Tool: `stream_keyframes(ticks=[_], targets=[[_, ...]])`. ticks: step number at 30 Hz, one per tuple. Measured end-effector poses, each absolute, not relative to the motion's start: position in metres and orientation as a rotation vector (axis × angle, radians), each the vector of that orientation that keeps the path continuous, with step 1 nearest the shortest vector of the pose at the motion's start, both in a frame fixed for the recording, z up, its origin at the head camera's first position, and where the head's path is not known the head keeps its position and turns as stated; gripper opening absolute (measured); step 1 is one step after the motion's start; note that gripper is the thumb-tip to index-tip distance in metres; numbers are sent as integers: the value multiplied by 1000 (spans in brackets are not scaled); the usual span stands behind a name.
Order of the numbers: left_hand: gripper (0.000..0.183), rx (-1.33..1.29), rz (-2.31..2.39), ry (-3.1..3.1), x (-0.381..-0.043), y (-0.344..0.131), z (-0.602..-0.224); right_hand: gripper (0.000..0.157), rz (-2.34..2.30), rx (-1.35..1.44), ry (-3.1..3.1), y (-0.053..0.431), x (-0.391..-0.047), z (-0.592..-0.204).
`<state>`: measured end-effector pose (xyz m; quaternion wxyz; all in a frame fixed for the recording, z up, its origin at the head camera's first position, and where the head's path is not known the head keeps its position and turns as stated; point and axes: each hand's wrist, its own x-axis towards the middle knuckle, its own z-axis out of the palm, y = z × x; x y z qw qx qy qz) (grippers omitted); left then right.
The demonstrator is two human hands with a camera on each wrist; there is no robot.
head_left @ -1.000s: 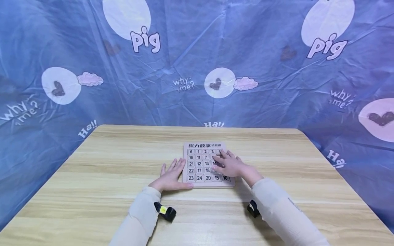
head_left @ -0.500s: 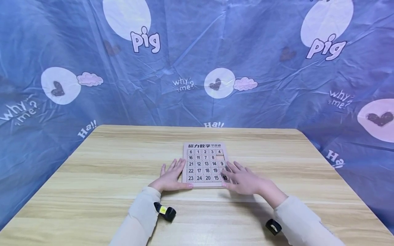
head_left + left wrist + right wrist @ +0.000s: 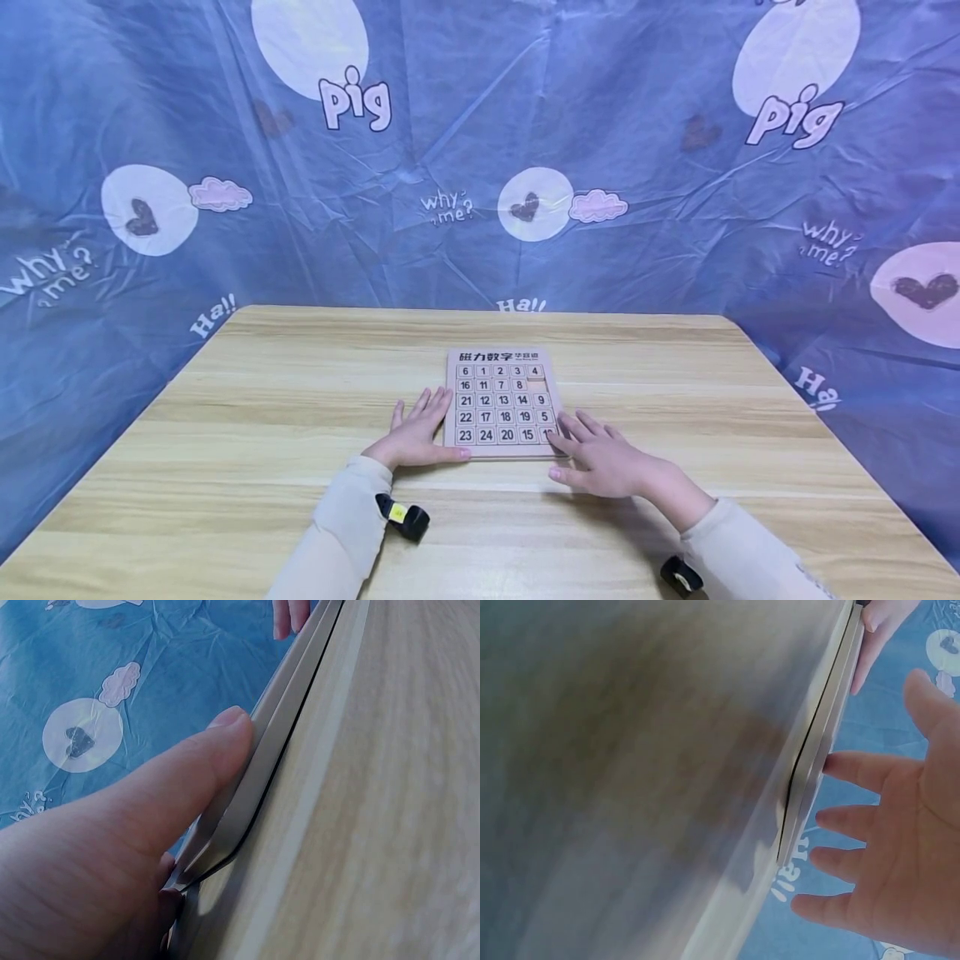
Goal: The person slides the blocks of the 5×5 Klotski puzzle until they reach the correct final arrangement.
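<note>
A flat number sliding puzzle (image 3: 510,451) lies on the table in the head view, with rows of square numbered tiles. One open slot (image 3: 536,386) shows in the right column, between the 4 tile (image 3: 535,371) and the 9 tile (image 3: 541,400). My left hand (image 3: 417,433) rests at the puzzle's near left corner, fingers straight along the left side and thumb over the near rim. In the left wrist view that thumb (image 3: 187,765) presses the rim. My right hand (image 3: 603,457) is spread at the near right corner, its index fingertip overlapping the 10 tile.
The wooden table (image 3: 300,375) extends around the puzzle on all sides. A blue printed cloth (image 3: 420,108) hangs behind it and at both sides. Black wrist cameras (image 3: 405,518) sit below the sleeves.
My right hand has drawn back from the upper right tiles toward the near right corner, uncovering the open slot and the 9 and 5 tiles. The left hand stays in place.
</note>
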<state>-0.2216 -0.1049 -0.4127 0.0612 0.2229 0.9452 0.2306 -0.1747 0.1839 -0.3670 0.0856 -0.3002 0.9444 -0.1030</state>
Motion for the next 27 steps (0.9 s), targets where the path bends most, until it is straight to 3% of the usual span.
stream_keyframes(ticks=[27], targets=[[102,685,713,2844,-222,-105,-412,64,-229,-830,2901,179,-188,-373]])
